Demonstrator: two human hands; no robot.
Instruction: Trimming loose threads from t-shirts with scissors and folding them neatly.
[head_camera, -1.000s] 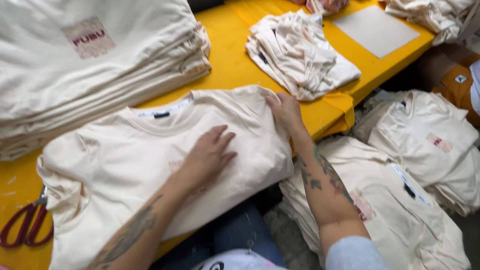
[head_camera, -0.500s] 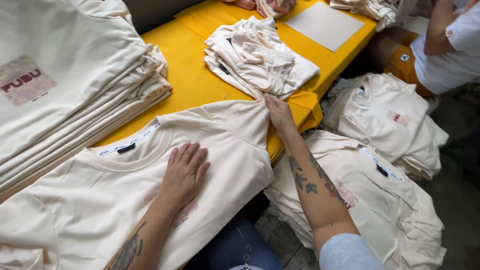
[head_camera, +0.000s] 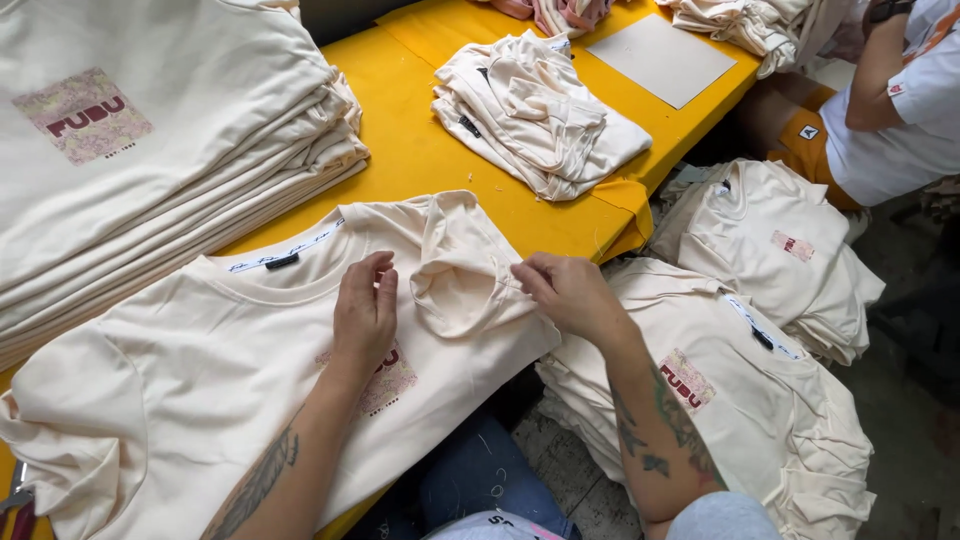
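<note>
A cream t-shirt (head_camera: 200, 380) with a small chest print lies face up on the yellow table (head_camera: 420, 150), collar toward the far side. Its right sleeve (head_camera: 455, 270) is folded in over the body. My left hand (head_camera: 365, 312) rests flat on the chest, fingers beside the folded sleeve. My right hand (head_camera: 565, 290) pinches the sleeve's edge at the shirt's right side, near the table's front corner.
A tall stack of folded cream shirts (head_camera: 150, 150) fills the left. A crumpled shirt pile (head_camera: 535, 115) and a grey card sheet (head_camera: 660, 60) lie farther back. More shirts (head_camera: 760, 330) are piled below the table at right. Another person (head_camera: 890, 100) sits at top right.
My right hand has drawn the right sleeve from the table's edge inward over the shirt body. My left hand stayed on the chest. The camera view shifted left and down.
</note>
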